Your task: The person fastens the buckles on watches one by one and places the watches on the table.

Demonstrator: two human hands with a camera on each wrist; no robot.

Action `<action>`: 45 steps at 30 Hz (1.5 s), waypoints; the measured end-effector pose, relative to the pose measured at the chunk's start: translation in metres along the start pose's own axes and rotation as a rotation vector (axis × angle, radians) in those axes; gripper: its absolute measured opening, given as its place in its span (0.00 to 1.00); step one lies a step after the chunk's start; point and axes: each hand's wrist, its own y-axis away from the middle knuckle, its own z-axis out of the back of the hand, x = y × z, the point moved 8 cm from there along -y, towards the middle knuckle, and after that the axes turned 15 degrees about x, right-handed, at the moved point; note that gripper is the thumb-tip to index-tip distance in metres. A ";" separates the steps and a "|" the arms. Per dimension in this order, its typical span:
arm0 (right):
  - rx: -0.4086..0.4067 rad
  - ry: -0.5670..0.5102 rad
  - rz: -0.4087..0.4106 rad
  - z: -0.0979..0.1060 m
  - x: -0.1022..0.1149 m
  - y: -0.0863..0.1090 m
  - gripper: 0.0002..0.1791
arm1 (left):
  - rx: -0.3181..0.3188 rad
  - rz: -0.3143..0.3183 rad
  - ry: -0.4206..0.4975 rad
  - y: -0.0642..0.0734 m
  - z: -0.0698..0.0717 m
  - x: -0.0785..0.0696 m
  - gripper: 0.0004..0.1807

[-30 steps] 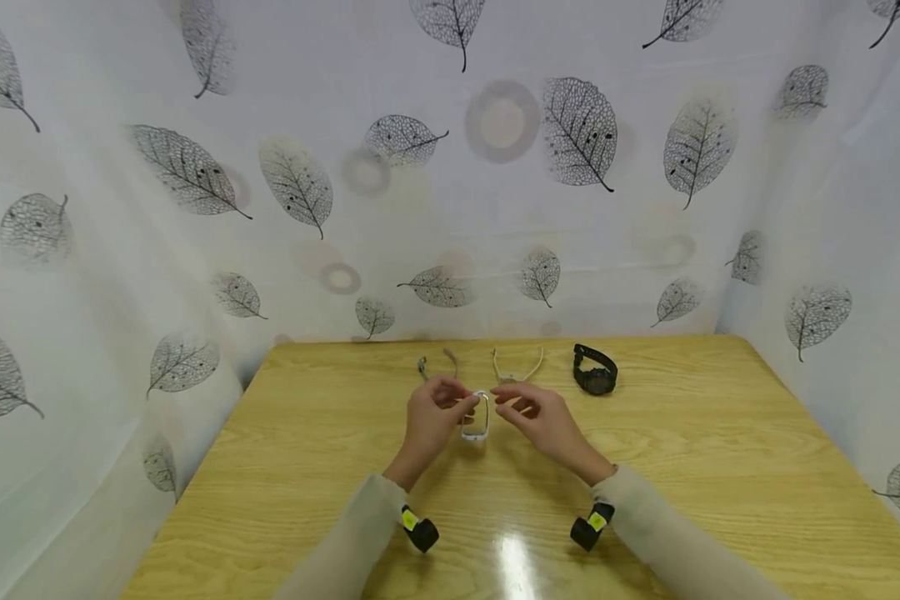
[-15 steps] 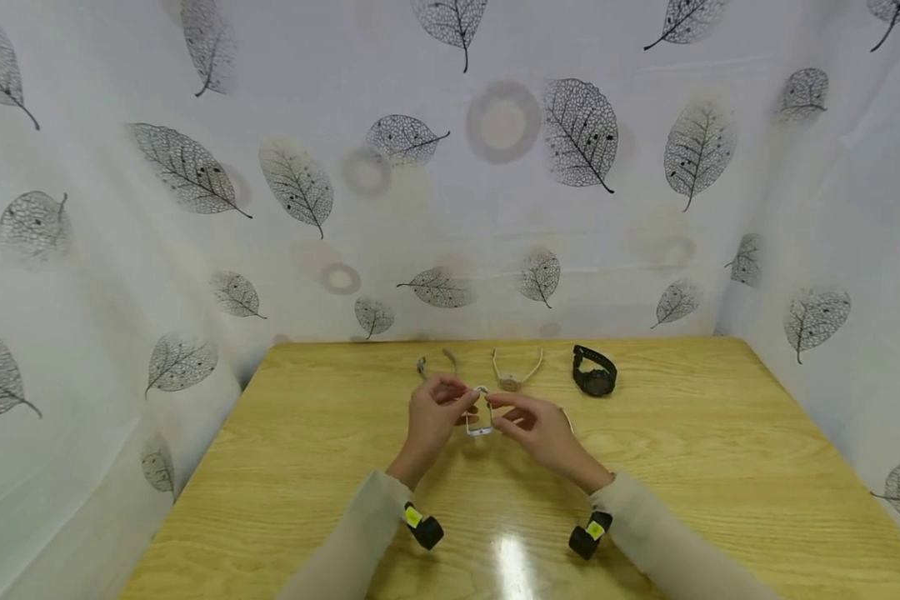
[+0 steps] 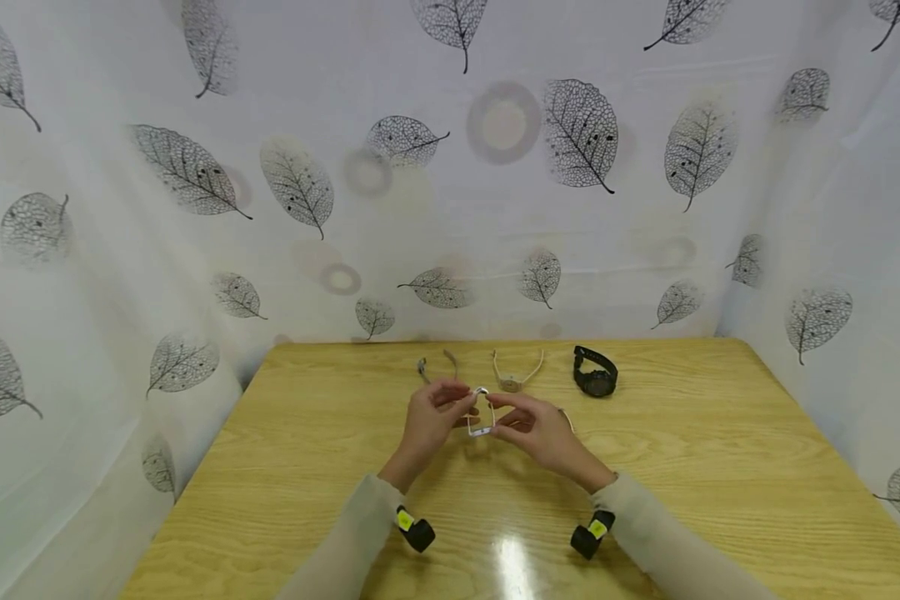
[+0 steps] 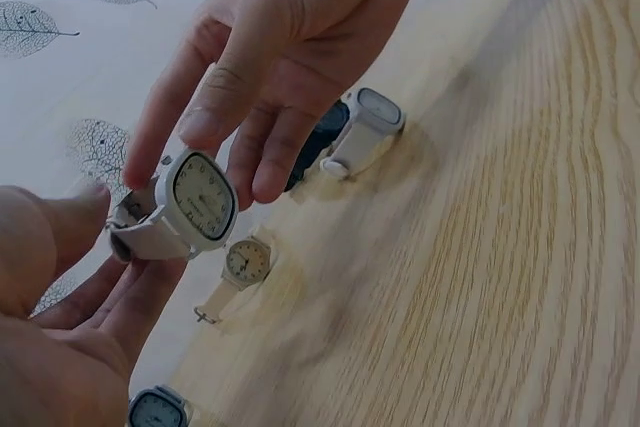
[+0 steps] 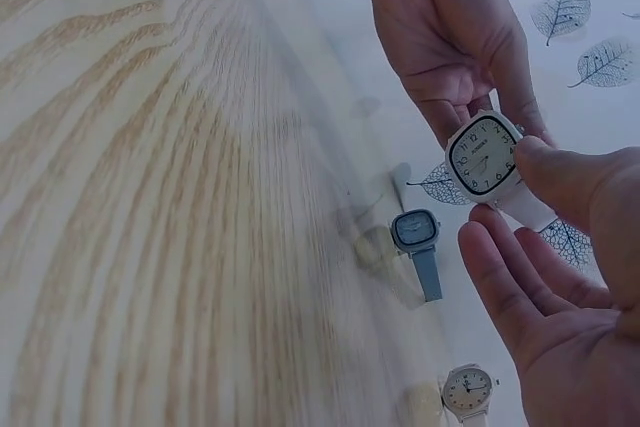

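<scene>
A white wristwatch [image 3: 481, 431] with a rounded square face is held above the table, its strap closed into a loop. My left hand [image 3: 432, 421] pinches the strap by the buckle; in the left wrist view the thumb and fingers lie either side of it. On the other side, my right hand [image 3: 536, 429] pinches the watch case [image 5: 485, 159] at its edge by the crown, with the thumb over the rim. The face, with its dark inner border, shows in both wrist views. Part of the strap is hidden by fingers.
On the wooden table [image 3: 307, 483], a grey watch [image 5: 416, 230], a beige round watch [image 3: 510, 383] and a black watch [image 3: 596, 382] lie toward the back. Another white watch [image 4: 370, 119] is mostly hidden behind my right hand in the head view. A leaf-patterned curtain [image 3: 450, 217] surrounds the table.
My right hand has moved left and now pinches the white watch, which it stood apart from a second ago. The watch has shifted slightly right; my left hand keeps its grip.
</scene>
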 end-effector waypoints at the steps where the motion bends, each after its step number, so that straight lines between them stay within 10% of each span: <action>1: -0.001 0.000 -0.002 0.000 0.000 0.000 0.32 | 0.017 0.005 -0.009 0.001 0.000 0.000 0.17; 16: 0.031 -0.001 -0.030 0.003 -0.005 0.001 0.32 | 0.288 0.062 0.037 0.014 -0.006 0.012 0.32; 34: 0.105 -0.017 -0.037 -0.011 -0.013 -0.008 0.30 | 0.271 0.085 -0.236 0.021 0.005 0.015 0.29; 45: 0.153 -0.034 -0.082 -0.022 -0.020 -0.025 0.27 | 0.227 0.106 -0.611 0.022 0.018 0.012 0.26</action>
